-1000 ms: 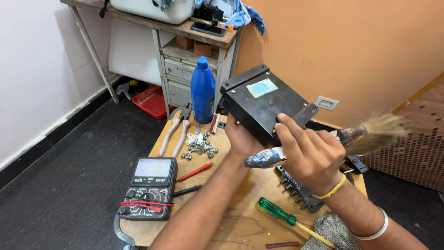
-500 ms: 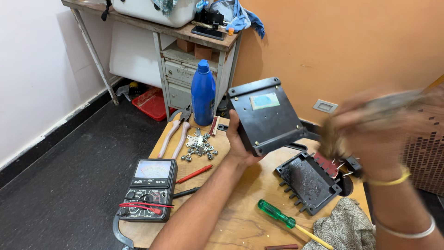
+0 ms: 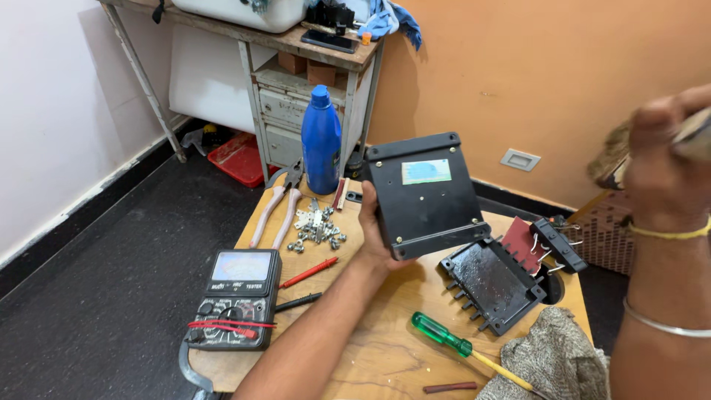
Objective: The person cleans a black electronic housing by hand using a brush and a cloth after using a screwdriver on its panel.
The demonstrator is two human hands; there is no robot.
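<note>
Leftmost, a black analog multimeter lies on the wooden table. Beside it, the left hand grips a flat black rectangular box, tilted above the table. Far right, the raised right hand is closed around a blurred brush handle.

A small workroom with an orange wall, a white wall and a dark floor.

The orange wall fills the right and back of the view and carries a pale switch plate low down; a dark skirting band runs along its foot. On the left stands a white wall with a light strip where it meets the black speckled floor. In the corner is a grey metal desk with drawers and slanted legs, and a red tray lies on the floor beneath it. The wooden counter sits in the foreground. The light is even and soft, throwing faint shadows.
</note>
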